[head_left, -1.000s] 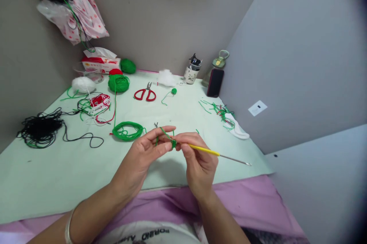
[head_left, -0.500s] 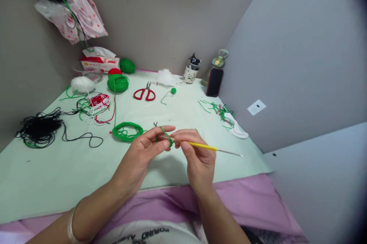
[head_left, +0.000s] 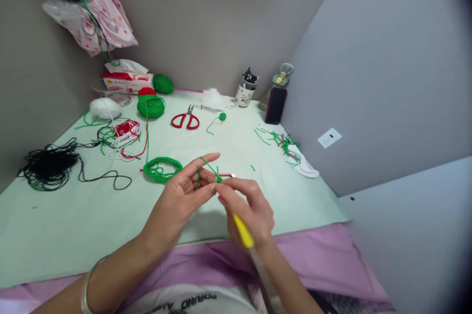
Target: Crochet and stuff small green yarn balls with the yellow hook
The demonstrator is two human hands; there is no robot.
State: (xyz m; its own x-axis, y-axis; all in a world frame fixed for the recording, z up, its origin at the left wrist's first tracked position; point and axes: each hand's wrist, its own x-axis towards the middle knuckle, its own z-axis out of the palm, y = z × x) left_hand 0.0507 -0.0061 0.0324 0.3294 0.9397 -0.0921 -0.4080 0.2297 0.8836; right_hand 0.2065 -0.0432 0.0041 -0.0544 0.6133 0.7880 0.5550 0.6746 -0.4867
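Our L hand (head_left: 180, 198) pinches the tiny green piece (head_left: 219, 180) above the table (head_left: 92, 228), green yarn (head_left: 208, 166) over its index; our R hand (head_left: 252, 210) grips the yellow hook (head_left: 242, 231), fingertips at the piece. Prob. early rows, we'd say; small green ball (head_left: 222, 116) looks done; remainder unclear.
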